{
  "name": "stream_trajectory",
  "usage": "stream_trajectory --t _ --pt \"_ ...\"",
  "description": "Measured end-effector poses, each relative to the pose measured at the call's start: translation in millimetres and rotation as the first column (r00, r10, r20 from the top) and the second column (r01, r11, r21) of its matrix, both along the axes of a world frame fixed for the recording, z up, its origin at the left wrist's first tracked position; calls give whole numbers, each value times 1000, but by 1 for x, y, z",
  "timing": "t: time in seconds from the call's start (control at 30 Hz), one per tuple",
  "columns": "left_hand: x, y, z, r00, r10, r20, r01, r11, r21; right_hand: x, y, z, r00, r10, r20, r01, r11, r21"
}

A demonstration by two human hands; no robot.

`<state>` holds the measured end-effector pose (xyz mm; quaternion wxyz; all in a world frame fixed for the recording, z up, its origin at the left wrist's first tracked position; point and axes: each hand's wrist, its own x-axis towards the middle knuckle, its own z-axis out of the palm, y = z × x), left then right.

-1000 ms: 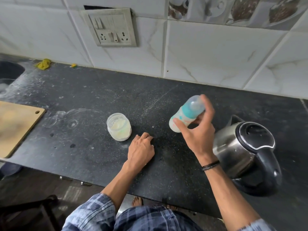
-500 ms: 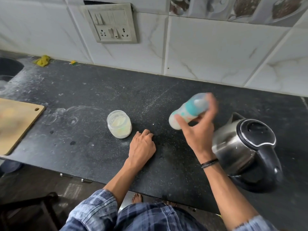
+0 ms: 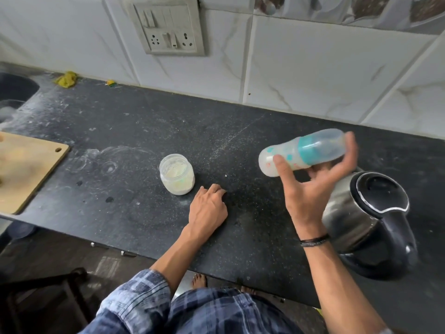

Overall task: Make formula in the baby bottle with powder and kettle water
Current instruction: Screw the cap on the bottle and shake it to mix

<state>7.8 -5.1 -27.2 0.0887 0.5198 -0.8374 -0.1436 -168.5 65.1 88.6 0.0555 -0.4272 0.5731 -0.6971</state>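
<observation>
My right hand holds the baby bottle in the air above the counter, thumb on its lower body and fingers behind its capped top. The bottle has a teal collar and a clear cap, lies almost level with its base to the left, and looks milky inside. A small open glass jar of pale powder stands on the black counter. My left hand rests on the counter just right of the jar, fingers curled under, holding nothing. The steel kettle with a black lid and handle stands at the right.
A wooden cutting board lies at the counter's left edge, with a sink behind it. Yellow scraps lie against the tiled wall, below a socket panel. A dark chair stands below the counter's front edge.
The bottle has tipped from steeply tilted to nearly level and swung a little right in my right hand. My left hand, the jar and the kettle have stayed put.
</observation>
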Motion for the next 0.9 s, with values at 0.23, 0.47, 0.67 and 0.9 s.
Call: stream_trajectory --t 0.23,0.47,0.67,0.9 --pt "3 -1 1 1000 -3 6 3 1000 7 -2 -3 -11 998 47 -32 -40 982 182" --pt "0 -2 3 1000 -4 27 3 1000 28 0 -6 -13 998 41 -50 -27 967 254" --pt "-1 1 0 1000 11 29 -12 999 31 -2 -7 -4 999 -15 -46 17 999 50" --pt "0 0 1 1000 -2 21 1 999 47 1 3 -1 999 -8 -50 7 1000 -18"
